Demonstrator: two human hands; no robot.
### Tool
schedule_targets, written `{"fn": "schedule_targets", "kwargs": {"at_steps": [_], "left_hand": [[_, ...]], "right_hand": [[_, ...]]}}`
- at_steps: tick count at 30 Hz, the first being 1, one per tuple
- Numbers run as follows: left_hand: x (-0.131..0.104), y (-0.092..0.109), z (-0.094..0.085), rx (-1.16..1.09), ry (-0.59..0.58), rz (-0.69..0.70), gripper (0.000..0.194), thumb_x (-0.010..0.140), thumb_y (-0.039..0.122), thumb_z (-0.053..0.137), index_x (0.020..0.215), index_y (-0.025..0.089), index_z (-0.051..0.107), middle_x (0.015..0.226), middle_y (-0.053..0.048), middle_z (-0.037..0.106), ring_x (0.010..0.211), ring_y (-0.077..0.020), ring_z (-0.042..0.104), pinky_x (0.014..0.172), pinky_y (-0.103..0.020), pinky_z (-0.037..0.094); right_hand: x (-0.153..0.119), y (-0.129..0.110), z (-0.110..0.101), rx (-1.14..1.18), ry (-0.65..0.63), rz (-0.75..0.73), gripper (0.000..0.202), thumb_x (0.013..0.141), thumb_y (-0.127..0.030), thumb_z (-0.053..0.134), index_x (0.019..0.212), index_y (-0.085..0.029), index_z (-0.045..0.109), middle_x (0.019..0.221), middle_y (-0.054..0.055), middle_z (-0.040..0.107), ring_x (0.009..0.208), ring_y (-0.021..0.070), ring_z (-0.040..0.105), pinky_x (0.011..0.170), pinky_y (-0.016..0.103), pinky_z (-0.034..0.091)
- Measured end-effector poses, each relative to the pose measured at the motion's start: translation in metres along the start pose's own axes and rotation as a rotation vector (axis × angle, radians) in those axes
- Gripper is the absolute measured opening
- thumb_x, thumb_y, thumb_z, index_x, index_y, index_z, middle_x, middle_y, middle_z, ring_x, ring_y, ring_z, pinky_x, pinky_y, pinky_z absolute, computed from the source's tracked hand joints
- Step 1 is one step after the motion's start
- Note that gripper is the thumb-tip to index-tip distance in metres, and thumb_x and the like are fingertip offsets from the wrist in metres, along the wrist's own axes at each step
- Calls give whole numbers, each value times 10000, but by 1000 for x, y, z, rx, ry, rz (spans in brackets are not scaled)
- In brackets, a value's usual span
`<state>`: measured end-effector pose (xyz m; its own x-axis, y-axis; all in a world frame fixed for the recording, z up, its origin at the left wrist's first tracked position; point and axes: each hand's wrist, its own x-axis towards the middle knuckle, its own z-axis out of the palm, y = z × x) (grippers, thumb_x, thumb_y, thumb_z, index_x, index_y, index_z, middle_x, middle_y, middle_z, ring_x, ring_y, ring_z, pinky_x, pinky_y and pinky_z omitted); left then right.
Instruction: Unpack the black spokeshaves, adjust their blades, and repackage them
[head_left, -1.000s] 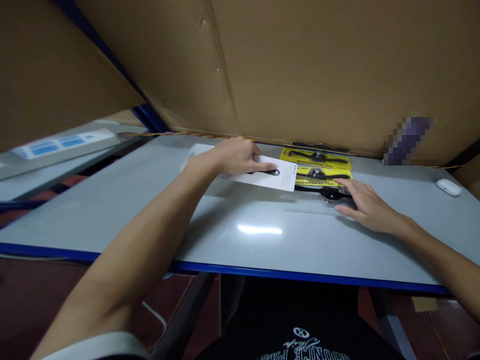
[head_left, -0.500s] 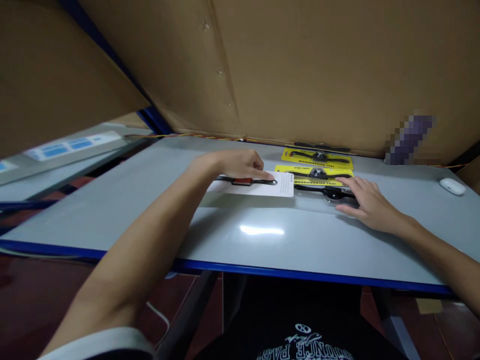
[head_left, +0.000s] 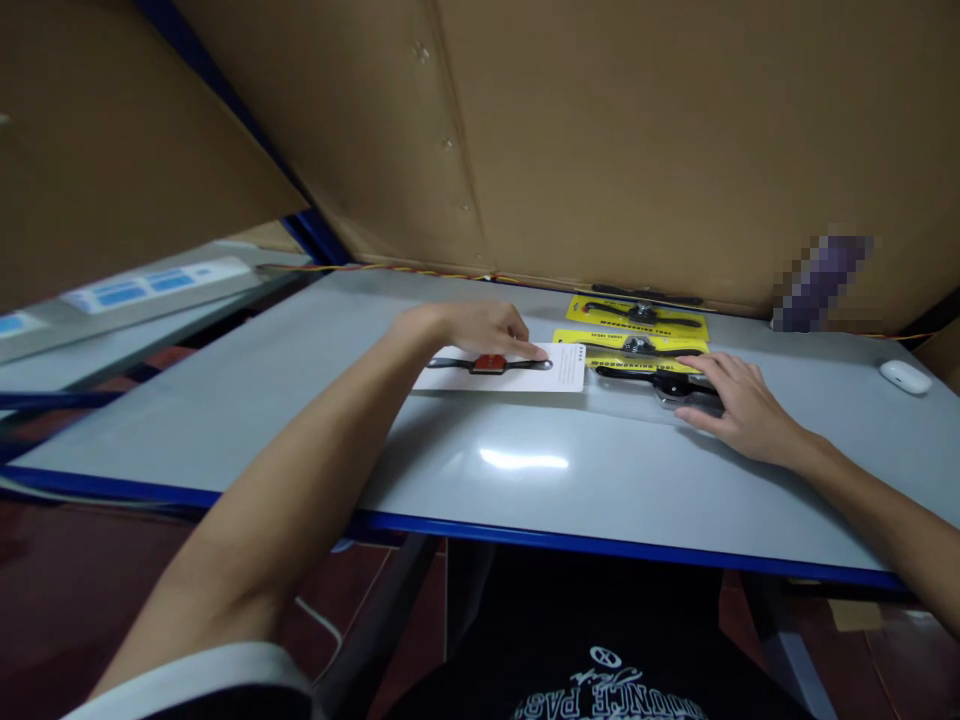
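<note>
My left hand (head_left: 491, 329) has its fingers mostly curled, one finger lying along the top of a white backing card (head_left: 570, 372). The card carries a picture of a black spokeshave with a red middle. Just to the right, my right hand (head_left: 739, 410) grips the right end of a black spokeshave (head_left: 622, 374) in a clear plastic shell, thumb on the near side and fingers on the far side. Behind it lie two yellow-carded spokeshave packs, the nearer (head_left: 600, 342) partly covered by the white card and the farther (head_left: 589, 306) in full view.
Another black spokeshave (head_left: 645, 294) rests at the back against the brown board (head_left: 600, 150). A white earbud case (head_left: 905, 377) sits at the right, near a blurred purple object (head_left: 821, 282). On the left, a side table holds a white-and-blue strip (head_left: 157, 285). The grey table has a blue front edge (head_left: 525, 537).
The white card has tipped slightly, showing more of its red picture. Both hands stay almost in place, and the view has shifted a little.
</note>
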<state>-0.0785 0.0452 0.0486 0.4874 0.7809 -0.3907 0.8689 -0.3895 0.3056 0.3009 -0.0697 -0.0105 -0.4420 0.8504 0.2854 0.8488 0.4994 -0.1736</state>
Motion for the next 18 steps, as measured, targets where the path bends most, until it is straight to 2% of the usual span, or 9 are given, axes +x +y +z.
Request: {"fn": "schedule_targets", "kwargs": {"at_steps": [9,18], "left_hand": [[0,2,0,-50,0,34,603,796,772,617,681,180,623,572,-15,540,541,-139,454,548,-277,299],[9,-5,6,-123,-46,90,592,760,773,652,712,183,647,578,-16,561,555,-150,506,564,-269,328]], "right_hand": [[0,0,-3,-15,48,-5,631,951,-639,562,1452,-256,541,1322,157,667,1210,397,607,994,588,457],[1,3,-4,10,59,0,613,930,-652,584,1420,-283,568,1322,140,678,1205,404,610,996,622,466]]}}
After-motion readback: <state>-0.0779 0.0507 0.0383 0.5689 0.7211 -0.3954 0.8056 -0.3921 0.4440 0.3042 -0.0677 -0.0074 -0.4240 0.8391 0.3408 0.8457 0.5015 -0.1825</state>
